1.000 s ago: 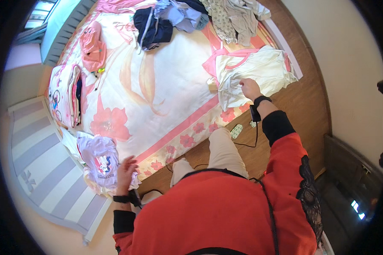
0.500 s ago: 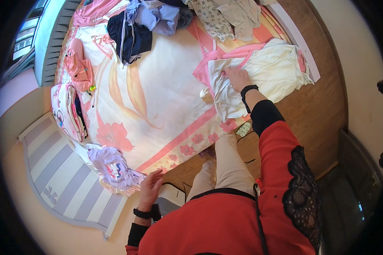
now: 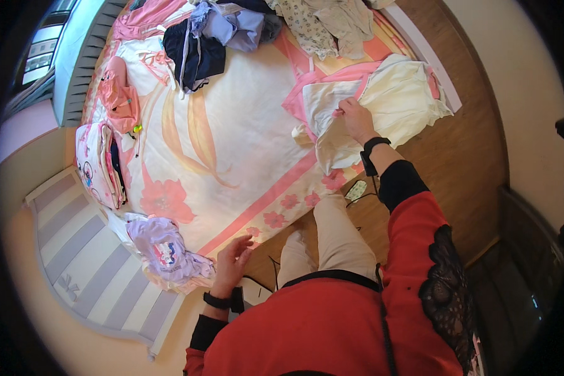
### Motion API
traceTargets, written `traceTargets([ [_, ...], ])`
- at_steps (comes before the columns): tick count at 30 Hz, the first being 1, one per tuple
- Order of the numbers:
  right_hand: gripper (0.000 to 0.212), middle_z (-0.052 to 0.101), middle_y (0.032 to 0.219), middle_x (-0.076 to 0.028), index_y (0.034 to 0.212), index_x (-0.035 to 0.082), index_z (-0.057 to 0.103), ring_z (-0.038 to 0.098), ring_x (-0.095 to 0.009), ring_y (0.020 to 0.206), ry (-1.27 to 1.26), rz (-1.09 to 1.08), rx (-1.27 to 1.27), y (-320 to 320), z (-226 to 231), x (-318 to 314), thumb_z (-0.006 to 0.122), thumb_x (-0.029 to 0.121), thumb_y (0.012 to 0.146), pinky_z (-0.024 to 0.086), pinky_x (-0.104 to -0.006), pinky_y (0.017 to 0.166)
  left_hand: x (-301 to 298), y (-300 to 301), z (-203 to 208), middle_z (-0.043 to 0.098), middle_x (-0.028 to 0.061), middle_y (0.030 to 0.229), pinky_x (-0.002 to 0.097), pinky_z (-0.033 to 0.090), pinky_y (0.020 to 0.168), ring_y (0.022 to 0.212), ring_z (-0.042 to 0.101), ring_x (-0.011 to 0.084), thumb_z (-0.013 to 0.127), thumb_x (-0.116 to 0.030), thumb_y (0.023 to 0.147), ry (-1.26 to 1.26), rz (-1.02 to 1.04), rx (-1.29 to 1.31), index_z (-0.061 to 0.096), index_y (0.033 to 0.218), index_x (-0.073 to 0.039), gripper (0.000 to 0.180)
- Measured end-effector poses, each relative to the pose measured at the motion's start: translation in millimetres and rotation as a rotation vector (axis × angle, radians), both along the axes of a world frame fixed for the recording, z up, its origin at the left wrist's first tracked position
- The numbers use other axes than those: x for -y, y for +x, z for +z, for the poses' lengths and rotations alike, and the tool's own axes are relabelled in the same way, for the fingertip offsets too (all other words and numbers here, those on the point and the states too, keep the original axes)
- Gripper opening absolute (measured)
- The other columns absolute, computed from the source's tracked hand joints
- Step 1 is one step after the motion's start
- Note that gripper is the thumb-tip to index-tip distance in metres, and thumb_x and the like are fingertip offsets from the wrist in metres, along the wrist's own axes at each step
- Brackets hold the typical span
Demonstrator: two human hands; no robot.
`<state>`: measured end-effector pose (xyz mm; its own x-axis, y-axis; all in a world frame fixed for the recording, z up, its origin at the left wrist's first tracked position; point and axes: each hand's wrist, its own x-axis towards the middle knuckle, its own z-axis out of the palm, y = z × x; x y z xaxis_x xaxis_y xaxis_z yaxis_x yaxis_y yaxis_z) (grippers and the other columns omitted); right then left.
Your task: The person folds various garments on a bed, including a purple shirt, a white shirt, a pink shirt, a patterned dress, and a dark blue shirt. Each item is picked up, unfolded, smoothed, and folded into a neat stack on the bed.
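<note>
At the right side of the bed, my right hand (image 3: 358, 122) is closed in a pinch on a cream-white garment (image 3: 395, 91); its exact kind is unclear. A bit of pink shows at the fingertips. The garment lies rumpled over the bed's edge, partly on top of a pink strappy garment (image 3: 297, 100). My left hand (image 3: 233, 262) hovers over the near edge of the bed, fingers loosely bent and apart, with nothing in it. Left of it lies a lilac shirt (image 3: 160, 247) with a printed figure.
Dark shorts (image 3: 200, 59), a blue garment (image 3: 244, 28) and a flowered garment (image 3: 301, 25) are heaped at the far side. Along the left lie a pink bag (image 3: 120, 106) and folded clothes (image 3: 97, 163). A striped headboard (image 3: 94, 263) stands at the left; a small patterned object (image 3: 356, 190) lies below the bed's edge.
My right hand has shifted slightly right and lifted, drawing up a fold of the cream-white garment. My left hand has moved a little up and to the right.
</note>
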<state>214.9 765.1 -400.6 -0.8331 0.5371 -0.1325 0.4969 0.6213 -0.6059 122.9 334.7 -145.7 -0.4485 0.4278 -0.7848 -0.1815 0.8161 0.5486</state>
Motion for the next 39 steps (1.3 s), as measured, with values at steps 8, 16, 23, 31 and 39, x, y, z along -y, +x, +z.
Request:
traceTargets([
  [8,0.01,0.059,0.084,-0.012,0.089,0.006,0.058,0.06,-0.036,0.082,-0.041,0.228,-0.378,58,214,80,0.062,0.007,0.08,0.048,-0.0436,0.07,-69,-12,3,0.069,0.0074,0.111,0.0278,0.051,0.086,0.098,0.062,0.0107,0.059,-0.012,0.097,0.4,-0.019,-0.095,0.062,0.125,0.001,0.031],
  [16,0.006,0.062,0.091,-0.007,0.09,0.007,0.061,0.061,-0.028,0.085,-0.328,0.639,-0.65,72,373,253,0.062,0.008,0.084,0.051,-0.0365,0.076,-59,15,51,0.061,0.0122,0.131,0.0378,0.042,0.104,0.118,0.055,0.0257,0.062,-0.014,0.091,0.695,-0.553,0.08,0.055,0.133,-0.001,0.045],
  [23,0.008,0.06,0.091,-0.009,0.089,0.007,0.061,0.058,-0.03,0.094,-0.323,0.862,-0.553,65,403,286,0.062,0.009,0.082,0.049,-0.0392,0.081,7,-32,16,0.065,0.0092,0.121,0.0381,0.048,0.098,0.112,0.061,0.0252,0.056,-0.024,0.098,0.618,0.38,0.568,0.058,0.128,-0.005,0.035],
  [31,0.025,0.062,0.089,-0.012,0.105,0.003,0.06,0.061,-0.031,0.084,-0.455,0.538,-0.411,44,427,301,0.071,0.01,0.084,0.049,-0.0374,0.077,58,-66,13,0.067,0.0044,0.108,0.034,0.053,0.084,0.098,0.064,0.0186,0.055,-0.016,0.1,1.227,0.65,0.388,0.062,0.117,-0.008,0.02],
  [39,0.032,0.061,0.083,-0.016,0.108,0.005,0.062,0.061,-0.035,0.087,-0.127,0.348,-0.261,-4,387,323,0.073,0.018,0.081,0.047,-0.043,0.075,34,-21,85,0.064,0.008,0.098,0.0366,0.048,0.084,0.093,0.06,0.0239,0.062,-0.017,0.093,0.94,0.205,-0.495,0.063,0.102,-0.007,0.014],
])
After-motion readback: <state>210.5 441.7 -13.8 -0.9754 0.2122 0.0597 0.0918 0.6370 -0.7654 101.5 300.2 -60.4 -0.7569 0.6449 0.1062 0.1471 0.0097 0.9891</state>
